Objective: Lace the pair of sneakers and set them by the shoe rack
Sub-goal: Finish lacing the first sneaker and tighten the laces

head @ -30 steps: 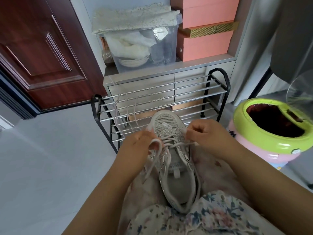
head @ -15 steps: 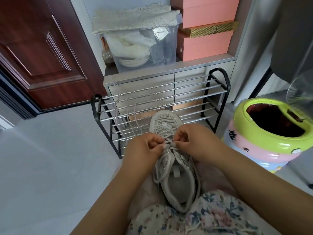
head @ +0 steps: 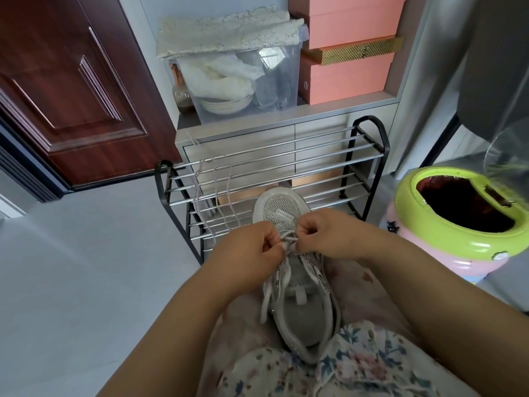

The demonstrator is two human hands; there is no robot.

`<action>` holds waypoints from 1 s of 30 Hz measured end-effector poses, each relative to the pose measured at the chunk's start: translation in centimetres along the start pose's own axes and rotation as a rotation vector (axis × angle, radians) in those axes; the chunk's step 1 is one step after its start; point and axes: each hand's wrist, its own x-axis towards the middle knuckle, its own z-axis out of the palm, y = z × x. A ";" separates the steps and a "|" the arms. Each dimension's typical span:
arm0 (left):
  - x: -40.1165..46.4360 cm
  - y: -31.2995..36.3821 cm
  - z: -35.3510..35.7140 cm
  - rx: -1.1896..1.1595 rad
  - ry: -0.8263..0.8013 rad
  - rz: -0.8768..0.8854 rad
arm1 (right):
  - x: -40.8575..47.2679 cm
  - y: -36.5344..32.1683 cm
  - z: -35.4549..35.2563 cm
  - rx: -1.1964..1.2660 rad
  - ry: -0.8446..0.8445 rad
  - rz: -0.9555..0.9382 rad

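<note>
A grey-white sneaker point(head: 303, 319) with a glittery mesh toe rests on my lap, toe pointing toward the shoe rack point(head: 369, 156). My left hand point(head: 249, 247) and my right hand point(head: 329, 233) meet over its lower eyelets, each pinching part of the white lace point(head: 289, 242). A loose lace end point(head: 266, 299) trails down the sneaker's left side. A second loose white lace point(head: 209, 196) hangs over the rack's bars. I see only one sneaker.
The black-framed rack with chrome bars stands against a grey cabinet point(head: 257, 133) carrying a clear storage bin point(head: 246, 81) and pink boxes point(head: 343, 73). A green-and-pink potty-like tub point(head: 446, 224) is at right. A dark red door point(head: 71, 90) is at left, above grey floor point(head: 86, 282).
My hands came together from apart a second ago and now pinch the lace close over the eyelets. The lace that was stretched sideways has drawn in. The sneaker has barely shifted.
</note>
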 end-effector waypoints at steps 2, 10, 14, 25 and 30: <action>0.0 0.2 -0.2 0.024 -0.030 0.008 | 0.0 0.1 -0.1 0.097 -0.033 0.008; 0.5 -0.6 -1.0 -0.400 -0.195 -0.094 | -0.2 3.3 -1.2 0.792 -0.045 0.029; -0.1 -1.8 -0.8 -0.976 -0.044 -0.107 | -0.3 3.6 -1.0 1.035 -0.036 -0.004; -0.2 -3.3 -4.3 -1.002 0.098 -0.118 | -1.4 3.2 -2.6 1.224 0.034 -0.076; -0.9 -3.5 -6.7 -0.714 0.211 -0.050 | -2.5 3.7 -5.3 0.236 0.364 -0.145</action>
